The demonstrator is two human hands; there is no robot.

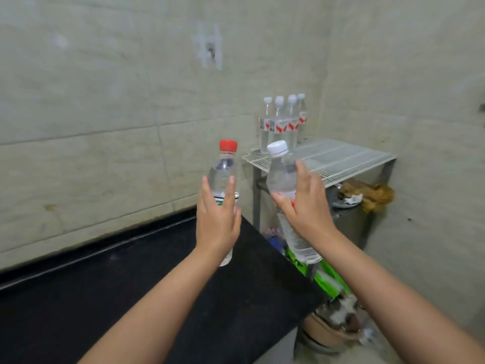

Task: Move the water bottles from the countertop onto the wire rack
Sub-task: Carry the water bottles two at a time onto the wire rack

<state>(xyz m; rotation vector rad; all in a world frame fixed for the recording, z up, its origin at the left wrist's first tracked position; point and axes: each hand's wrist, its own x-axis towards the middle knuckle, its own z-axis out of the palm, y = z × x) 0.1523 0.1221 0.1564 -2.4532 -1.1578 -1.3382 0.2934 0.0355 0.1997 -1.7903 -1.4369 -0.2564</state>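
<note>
Head view recorded left hand (217, 219) gripping red-capped bottle (225, 169), right hand (304, 206) gripping white-capped bottle (282, 177), both aloft between countertop (131, 285) and wire rack (341, 158); advisable placement: upright beside four stored bottles (284, 122).

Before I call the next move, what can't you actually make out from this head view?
- Left hand covers the red-capped bottle's label and lower body.
- Right hand covers the white-capped bottle's label.
- Labels of bottles on the wire rack: too small.
- Items below the rack: blurred.
</note>
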